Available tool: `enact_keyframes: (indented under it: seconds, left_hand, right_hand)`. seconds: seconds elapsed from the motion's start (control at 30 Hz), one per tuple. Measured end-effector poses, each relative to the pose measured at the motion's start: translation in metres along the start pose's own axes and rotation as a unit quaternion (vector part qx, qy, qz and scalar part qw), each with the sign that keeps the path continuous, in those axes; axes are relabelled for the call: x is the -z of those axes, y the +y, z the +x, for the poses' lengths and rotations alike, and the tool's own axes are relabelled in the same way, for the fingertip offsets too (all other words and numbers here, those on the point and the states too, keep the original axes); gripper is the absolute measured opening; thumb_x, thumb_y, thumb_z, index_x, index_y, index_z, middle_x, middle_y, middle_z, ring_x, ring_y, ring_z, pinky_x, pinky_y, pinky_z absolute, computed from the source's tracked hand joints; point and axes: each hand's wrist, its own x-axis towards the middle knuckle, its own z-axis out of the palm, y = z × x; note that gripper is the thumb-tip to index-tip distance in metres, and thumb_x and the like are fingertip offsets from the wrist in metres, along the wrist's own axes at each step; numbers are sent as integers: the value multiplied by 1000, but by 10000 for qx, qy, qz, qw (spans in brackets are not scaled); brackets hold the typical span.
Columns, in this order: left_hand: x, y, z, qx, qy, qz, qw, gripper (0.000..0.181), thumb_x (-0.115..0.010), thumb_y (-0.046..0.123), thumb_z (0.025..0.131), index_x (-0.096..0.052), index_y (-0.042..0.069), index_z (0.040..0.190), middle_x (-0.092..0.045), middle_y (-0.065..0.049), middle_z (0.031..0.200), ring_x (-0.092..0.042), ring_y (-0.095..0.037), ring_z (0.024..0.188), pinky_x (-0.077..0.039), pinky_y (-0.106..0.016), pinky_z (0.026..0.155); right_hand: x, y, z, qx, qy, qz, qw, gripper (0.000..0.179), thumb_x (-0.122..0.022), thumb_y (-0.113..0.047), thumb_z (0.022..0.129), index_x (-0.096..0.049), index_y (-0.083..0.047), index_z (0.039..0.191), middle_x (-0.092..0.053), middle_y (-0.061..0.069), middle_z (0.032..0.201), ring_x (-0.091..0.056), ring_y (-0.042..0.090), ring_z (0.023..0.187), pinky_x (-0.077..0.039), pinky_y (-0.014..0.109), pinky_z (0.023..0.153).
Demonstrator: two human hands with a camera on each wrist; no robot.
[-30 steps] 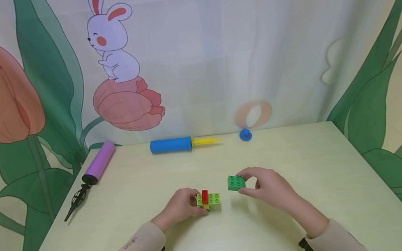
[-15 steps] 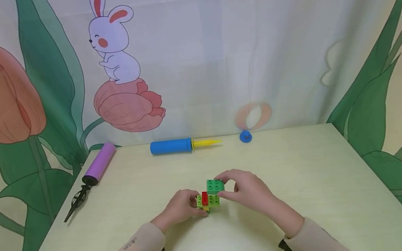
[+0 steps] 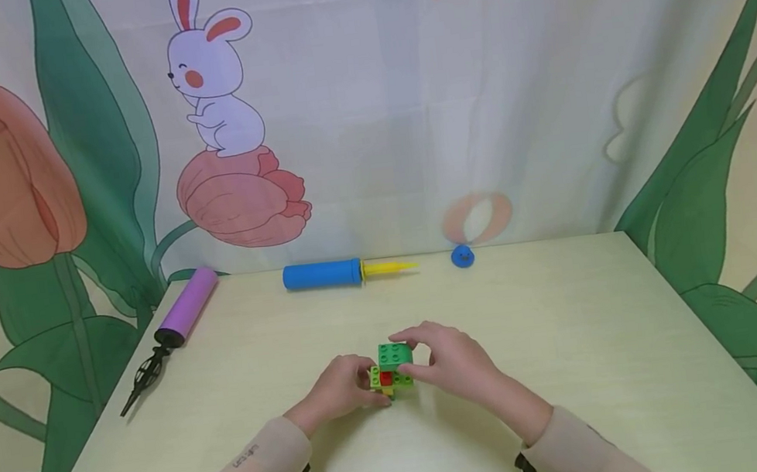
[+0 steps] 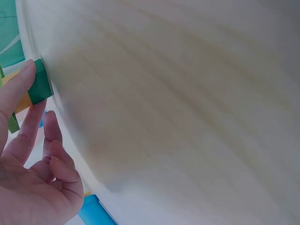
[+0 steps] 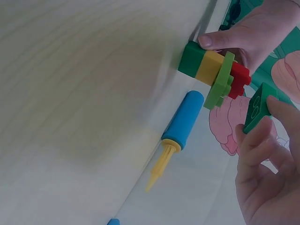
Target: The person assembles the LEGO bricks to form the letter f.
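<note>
My left hand (image 3: 335, 389) grips a small stack of toy building bricks near the middle of the table. In the right wrist view the stack shows a dark green brick (image 5: 191, 59) at the bottom, a yellow brick (image 5: 209, 67), a wider lime-green plate (image 5: 220, 82) and a red brick (image 5: 239, 79) on top. Thumb and fingers of my right hand (image 3: 456, 359) pinch a green brick (image 3: 394, 355) with several studs. That brick hangs over the red one, and the right wrist view has a gap between them. In the left wrist view, the left thumb lies on the dark green brick (image 4: 41, 83).
Along the table's back edge lie a blue hand pump (image 3: 322, 274) with a yellow nozzle and a small round blue toy (image 3: 463, 256) with a face. A purple pump (image 3: 188, 304) with a black end lies at the left edge. A printed curtain (image 3: 364, 113) hangs behind.
My right hand has brought the green brick leftward, from beside the stack to above its red brick. The left hand and the stack have stayed in place.
</note>
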Motion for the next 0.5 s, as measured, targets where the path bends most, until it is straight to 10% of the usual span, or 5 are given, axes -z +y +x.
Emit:
enact_keyframes:
  seconds: [0.5]
  left_hand:
    - [2,2,0,-69,-26,2,10000,25,-85,22,74,-64,13,84,-49,1,64,-44,-12,63,-36,-27,56]
  right_hand:
    - [-10,2,-1,-57,-45,-325,9994,40,-75,-38,84,-67,-28,121,-62,-7,98,-46,5,52,-39,24,45]
